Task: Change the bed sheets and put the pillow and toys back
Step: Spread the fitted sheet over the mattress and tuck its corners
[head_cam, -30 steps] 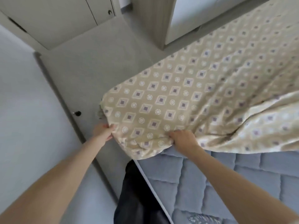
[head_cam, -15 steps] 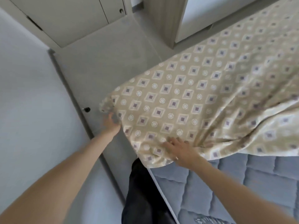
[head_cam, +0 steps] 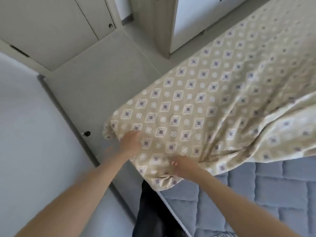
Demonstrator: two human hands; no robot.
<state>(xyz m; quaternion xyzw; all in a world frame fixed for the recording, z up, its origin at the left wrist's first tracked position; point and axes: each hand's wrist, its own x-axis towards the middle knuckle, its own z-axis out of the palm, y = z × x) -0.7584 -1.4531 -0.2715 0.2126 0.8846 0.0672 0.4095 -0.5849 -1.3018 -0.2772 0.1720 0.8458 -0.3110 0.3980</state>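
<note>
A beige sheet [head_cam: 196, 103] with a purple diamond pattern covers the far part of the bed, its near corner bunched up. Below it the blue quilted mattress [head_cam: 256, 194] lies bare. My left hand [head_cam: 130, 142] grips the sheet's gathered corner at the mattress edge. My right hand [head_cam: 183, 168] holds the sheet's hem a little to the right, fingers curled into the fabric. No pillow or toys are in view.
A grey floor [head_cam: 95, 82] runs between the bed and a white wall [head_cam: 25, 134] on the left, with a door stopper [head_cam: 86, 133] near the baseboard. White cabinet doors [head_cam: 59, 28] stand at the back, a wooden cabinet [head_cam: 153, 23] beyond the bed. My dark trouser leg [head_cam: 148, 211] is beside the mattress.
Both hands have shifted along the corner of the sheet: the left has come up onto the fabric from beside it, and the right has curled into the hem nearer the corner.
</note>
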